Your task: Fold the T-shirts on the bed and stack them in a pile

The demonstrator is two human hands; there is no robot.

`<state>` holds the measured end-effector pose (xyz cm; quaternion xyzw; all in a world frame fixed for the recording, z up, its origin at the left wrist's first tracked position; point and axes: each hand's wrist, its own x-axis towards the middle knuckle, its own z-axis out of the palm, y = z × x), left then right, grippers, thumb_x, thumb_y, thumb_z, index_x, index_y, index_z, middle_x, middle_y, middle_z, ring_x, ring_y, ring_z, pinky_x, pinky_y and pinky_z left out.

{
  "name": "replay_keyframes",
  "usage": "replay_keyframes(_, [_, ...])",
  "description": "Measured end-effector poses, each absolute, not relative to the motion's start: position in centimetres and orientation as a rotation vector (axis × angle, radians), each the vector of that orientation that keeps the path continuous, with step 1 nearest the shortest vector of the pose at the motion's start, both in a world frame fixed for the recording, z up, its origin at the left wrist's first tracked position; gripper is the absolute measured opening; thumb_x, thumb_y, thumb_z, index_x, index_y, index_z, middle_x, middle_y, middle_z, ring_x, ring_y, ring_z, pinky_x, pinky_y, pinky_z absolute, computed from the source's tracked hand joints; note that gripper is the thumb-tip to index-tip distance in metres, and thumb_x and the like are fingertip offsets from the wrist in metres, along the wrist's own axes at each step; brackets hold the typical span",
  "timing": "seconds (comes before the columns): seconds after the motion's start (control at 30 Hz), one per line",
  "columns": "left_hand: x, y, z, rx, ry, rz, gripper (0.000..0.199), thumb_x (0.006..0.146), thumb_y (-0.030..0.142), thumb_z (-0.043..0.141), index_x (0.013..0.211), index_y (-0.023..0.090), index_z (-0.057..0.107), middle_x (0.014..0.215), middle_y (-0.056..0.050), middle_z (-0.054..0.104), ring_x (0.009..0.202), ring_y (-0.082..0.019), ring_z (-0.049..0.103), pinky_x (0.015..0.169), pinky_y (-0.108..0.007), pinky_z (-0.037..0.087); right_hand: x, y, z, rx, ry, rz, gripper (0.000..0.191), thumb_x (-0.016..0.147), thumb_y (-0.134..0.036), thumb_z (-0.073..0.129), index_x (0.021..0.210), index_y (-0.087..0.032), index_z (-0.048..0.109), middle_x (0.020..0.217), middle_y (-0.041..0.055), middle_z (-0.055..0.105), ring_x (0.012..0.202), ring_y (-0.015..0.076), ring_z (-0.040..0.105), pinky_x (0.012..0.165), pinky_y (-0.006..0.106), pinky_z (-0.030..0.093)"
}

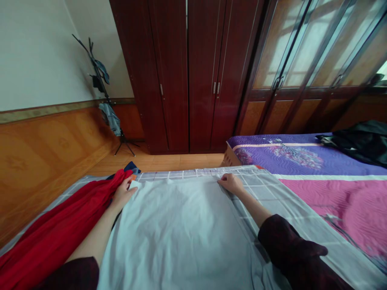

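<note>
A pale blue-grey cloth (181, 225) lies spread over a checked bed sheet (263, 189). My left hand (123, 192) pinches the cloth's far left corner, its fingers closed at the edge. At the far right corner, my right hand (231, 184) is closed on the same cloth, fingertips pressed together. Bunched red fabric (60, 221) runs along the left, beside and partly under my left forearm. A dark blue item (131, 166) shows just beyond my left hand. The near end of the cloth runs out of view at the bottom.
Dark red wardrobes (187, 80) stand beyond the bed, past a strip of wooden floor (193, 160). A coat rack (105, 94) with hanging items is at the back left. To the right, a purple and pink bedspread (332, 193) bears a black garment (363, 141).
</note>
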<state>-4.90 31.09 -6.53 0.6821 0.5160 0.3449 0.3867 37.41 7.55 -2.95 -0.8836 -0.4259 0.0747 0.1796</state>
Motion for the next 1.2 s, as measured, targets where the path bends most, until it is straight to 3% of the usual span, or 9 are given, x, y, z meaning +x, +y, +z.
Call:
replay_keyframes(0.2, [-4.2,31.6,-6.6,1.526,1.38,0.989,0.045,0.075,0.015,0.063,0.12,0.009,0.054,0.095,-0.012,0.072,0.081,-0.02,0.07,0.068,-0.025,0.053,38.7,7.2,-3.5,-2.413,-1.156,0.11,0.023,0.083,-0.036,0.052,0.075,-0.018,0.066,0.074,0.0027,0.068,0.072,0.0153,0.061,0.059,0.022,0.038])
replay_keyframes(0.43, [-3.9,31.5,-6.1,1.43,1.408,1.084,0.023,0.077,0.026,0.067,0.095,0.011,0.066,0.089,-0.009,0.072,0.086,-0.02,0.068,0.074,-0.027,0.052,39.1,7.1,-3.7,-2.456,-1.105,-0.01,0.025,0.08,-0.036,0.05,0.077,-0.02,0.068,0.074,0.0077,0.067,0.071,0.0214,0.062,0.056,0.027,0.036])
replay_keyframes(0.53, [-3.8,31.4,-6.0,1.415,1.39,1.039,0.025,0.075,0.021,0.071,0.096,0.009,0.064,0.081,-0.008,0.071,0.076,-0.018,0.068,0.071,-0.028,0.053,39.0,7.0,-3.8,-2.484,-1.113,-0.077,0.026,0.08,-0.038,0.048,0.08,-0.021,0.068,0.089,0.0109,0.067,0.077,0.0247,0.062,0.059,0.031,0.037])
replay_keyframes(0.63, [-3.6,31.3,-6.0,1.415,1.381,0.994,0.024,0.082,0.023,0.066,0.102,0.01,0.061,0.087,-0.006,0.067,0.075,-0.015,0.065,0.07,-0.03,0.054,39.2,6.8,-4.0,-2.482,-1.15,-0.155,0.029,0.083,-0.038,0.045,0.083,-0.02,0.068,0.101,0.0125,0.064,0.089,0.0276,0.059,0.066,0.034,0.04])
replay_keyframes(0.8, [-3.7,31.1,-5.9,1.446,1.378,0.921,0.027,0.09,0.03,0.057,0.112,0.014,0.057,0.106,-0.007,0.061,0.088,-0.017,0.062,0.075,-0.036,0.054,39.9,6.8,-4.5,-2.434,-1.303,-0.211,0.027,0.081,-0.037,0.049,0.079,-0.019,0.069,0.099,0.0119,0.064,0.098,0.0287,0.055,0.081,0.036,0.04])
replay_keyframes(0.97, [-3.7,30.7,-5.8,1.484,1.42,0.895,0.032,0.09,0.032,0.056,0.117,0.015,0.054,0.115,-0.008,0.058,0.096,-0.02,0.06,0.081,-0.04,0.052,40.9,6.9,-4.7,-2.386,-1.367,-0.147,0.03,0.076,-0.049,0.055,0.075,-0.023,0.07,0.097,0.0087,0.065,0.096,0.0297,0.055,0.082,0.036,0.041])
replay_keyframes(1.2, [-3.1,30.4,-5.3,1.574,1.475,0.803,0.033,0.09,0.033,0.056,0.118,0.015,0.054,0.117,-0.008,0.057,0.098,-0.021,0.059,0.082,-0.041,0.052,41.5,6.9,-4.9,-2.33,-1.339,-0.135,0.017,0.074,-0.035,0.059,0.073,-0.02,0.068,0.093,0.0092,0.067,0.095,0.0286,0.057,0.081,0.034,0.041])
